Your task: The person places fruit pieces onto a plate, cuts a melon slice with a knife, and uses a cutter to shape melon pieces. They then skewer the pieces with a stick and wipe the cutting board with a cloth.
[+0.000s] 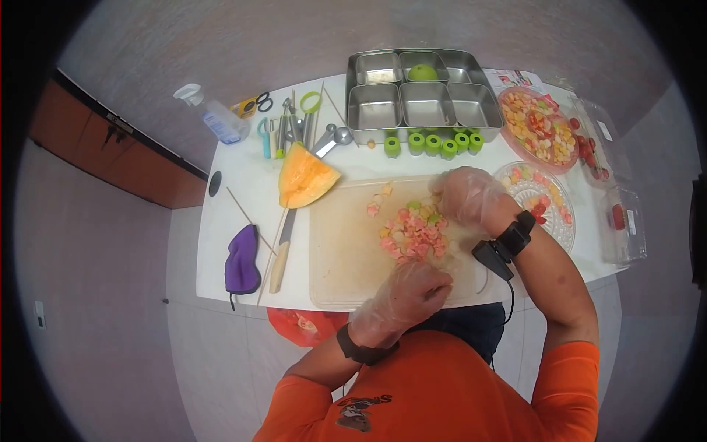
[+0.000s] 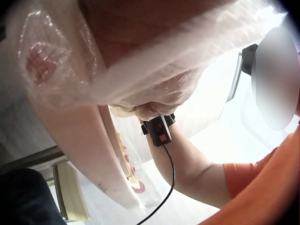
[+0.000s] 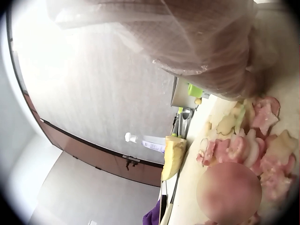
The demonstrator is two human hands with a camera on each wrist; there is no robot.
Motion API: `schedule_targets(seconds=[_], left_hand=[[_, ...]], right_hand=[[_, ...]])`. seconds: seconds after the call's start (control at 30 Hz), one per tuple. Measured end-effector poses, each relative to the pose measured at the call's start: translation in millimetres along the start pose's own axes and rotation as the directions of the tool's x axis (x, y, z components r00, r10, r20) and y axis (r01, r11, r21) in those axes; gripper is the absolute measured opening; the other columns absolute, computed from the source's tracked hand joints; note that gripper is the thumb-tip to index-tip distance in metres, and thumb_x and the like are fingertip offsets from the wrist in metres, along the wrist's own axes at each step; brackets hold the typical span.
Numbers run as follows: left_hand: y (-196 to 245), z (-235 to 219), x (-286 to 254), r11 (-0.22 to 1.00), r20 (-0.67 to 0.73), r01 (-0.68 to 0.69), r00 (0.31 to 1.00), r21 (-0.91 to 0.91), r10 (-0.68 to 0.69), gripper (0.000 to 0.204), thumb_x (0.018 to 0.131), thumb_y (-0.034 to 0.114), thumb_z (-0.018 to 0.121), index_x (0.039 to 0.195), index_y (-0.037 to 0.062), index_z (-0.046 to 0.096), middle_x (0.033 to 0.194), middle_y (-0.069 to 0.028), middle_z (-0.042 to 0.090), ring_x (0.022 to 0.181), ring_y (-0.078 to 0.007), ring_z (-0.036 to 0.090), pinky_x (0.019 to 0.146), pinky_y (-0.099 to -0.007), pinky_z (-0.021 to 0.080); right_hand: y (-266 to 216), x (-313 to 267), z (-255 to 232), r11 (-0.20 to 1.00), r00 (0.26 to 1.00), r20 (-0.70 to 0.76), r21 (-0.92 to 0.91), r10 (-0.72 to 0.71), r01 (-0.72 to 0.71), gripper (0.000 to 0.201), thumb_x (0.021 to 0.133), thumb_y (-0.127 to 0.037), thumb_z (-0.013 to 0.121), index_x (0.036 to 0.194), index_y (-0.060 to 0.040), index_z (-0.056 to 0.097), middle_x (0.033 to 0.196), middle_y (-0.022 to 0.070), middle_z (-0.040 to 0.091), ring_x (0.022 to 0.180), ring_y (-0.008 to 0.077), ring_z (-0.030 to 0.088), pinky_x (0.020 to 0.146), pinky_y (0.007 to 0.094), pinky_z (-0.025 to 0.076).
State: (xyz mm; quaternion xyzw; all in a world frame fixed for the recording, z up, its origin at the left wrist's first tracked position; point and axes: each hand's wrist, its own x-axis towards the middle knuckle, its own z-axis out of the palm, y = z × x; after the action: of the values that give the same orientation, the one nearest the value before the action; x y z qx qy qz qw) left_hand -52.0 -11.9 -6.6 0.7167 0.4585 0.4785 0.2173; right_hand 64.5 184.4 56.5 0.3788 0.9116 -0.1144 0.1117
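A loose pile of small cut fruit [image 1: 414, 234], pink, pale and green with many star shapes, lies on the cream cutting board [image 1: 339, 258]. At the pile's far right edge my right hand [image 1: 471, 195], in a clear plastic glove, is bent down toward the board. Its fingertips are hidden, though the right wrist view puts them right at the fruit pieces [image 3: 265, 115]. My left hand [image 1: 405, 298], gloved too, is over the board's near edge with its fingers bent inward. I cannot tell whether it holds anything.
Right of the board are a glass plate [image 1: 524, 193] with fruit pieces and a pink platter [image 1: 508, 149] of fruit. Behind stand a steel tray [image 1: 375, 135] and several green cutters [image 1: 417, 144]. To the left lie an orange melon wedge [image 1: 305, 177], a knife [image 1: 280, 269] and a purple cloth item [image 1: 241, 265].
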Motion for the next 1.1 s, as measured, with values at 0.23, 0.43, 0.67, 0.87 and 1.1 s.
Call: schedule_targets(seconds=[0.23,0.43,0.67,0.87,1.1], left_hand=[[0,2,0,1.0,-0.009,-0.008,1.0,0.004,0.008,0.009,0.078,0.002,0.073,0.086,0.0065,0.071,0.075,-0.0094,0.063,0.071,-0.0307,0.062,0.067,-0.0411,0.048],[1,1,0,1.0,0.001,0.007,1.0,-0.01,-0.007,0.008,0.078,0.002,0.073,0.085,0.0062,0.071,0.072,-0.0095,0.062,0.069,-0.0314,0.061,0.066,-0.0415,0.048],[1,-3,1,1.0,0.013,-0.005,1.0,0.003,0.005,0.009,0.078,0.003,0.072,0.086,0.0068,0.07,0.074,-0.0098,0.062,0.07,-0.0318,0.061,0.066,-0.0425,0.048],[1,-2,2,1.0,0.022,0.0,1.0,0.0,0.0,0.009,0.078,0.004,0.072,0.086,0.0076,0.07,0.075,-0.0104,0.063,0.071,-0.033,0.062,0.065,-0.0439,0.049],[-3,0,-1,1.0,0.032,0.004,0.999,-0.003,-0.004,0.009,0.079,0.002,0.073,0.087,0.0065,0.071,0.074,-0.0087,0.063,0.069,-0.0305,0.061,0.067,-0.0411,0.048]], right_hand=[[-2,2,2,1.0,1.0,-0.013,-0.028,0.005,-0.006,0.026,0.088,-0.029,0.06,0.099,-0.0127,0.076,0.096,0.0182,0.074,0.091,0.0376,0.071,0.083,0.0475,0.056],[-3,3,-1,1.0,0.998,-0.06,0.001,0.028,-0.028,0.025,0.088,-0.026,0.061,0.101,-0.0108,0.075,0.095,0.0194,0.074,0.091,0.038,0.07,0.082,0.0467,0.055],[5,5,-3,0.988,0.996,-0.082,0.157,0.019,-0.006,0.025,0.089,-0.023,0.062,0.107,-0.0088,0.072,0.098,0.0203,0.073,0.092,0.0391,0.07,0.083,0.0457,0.055],[0,5,-11,0.996,0.999,-0.025,0.089,0.026,-0.024,0.024,0.09,-0.026,0.064,0.107,-0.0105,0.072,0.098,0.0189,0.073,0.092,0.0394,0.069,0.083,0.0456,0.055],[10,21,1,0.99,0.997,-0.039,0.129,0.062,-0.057,0.025,0.089,-0.032,0.066,0.1,-0.0101,0.072,0.097,0.0186,0.073,0.093,0.0387,0.069,0.084,0.0464,0.054]])
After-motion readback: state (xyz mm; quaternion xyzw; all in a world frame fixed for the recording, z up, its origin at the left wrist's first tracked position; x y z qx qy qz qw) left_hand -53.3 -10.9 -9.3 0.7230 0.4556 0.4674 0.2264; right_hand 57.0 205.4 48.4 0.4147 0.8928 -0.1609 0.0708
